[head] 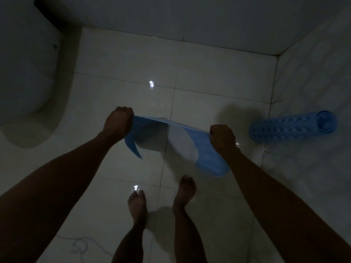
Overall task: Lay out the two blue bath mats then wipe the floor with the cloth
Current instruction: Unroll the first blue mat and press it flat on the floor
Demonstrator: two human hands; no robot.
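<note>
A blue bath mat [207, 158] hangs in the air above the tiled floor, stretched between my hands and curling downward at both ends. My left hand [118, 123] is shut on its left edge, and my right hand [223, 138] is shut on its right edge. A second blue bath mat [292, 127], dotted with holes, lies rolled up on the floor at the right, near the wall. No cloth is in view.
A white toilet [26, 73] stands at the left. Tiled walls close the far side and the right side. My bare feet [161, 198] stand on the glossy white floor [218, 88] below the mat. A thin white cord [81, 243] lies at the lower left.
</note>
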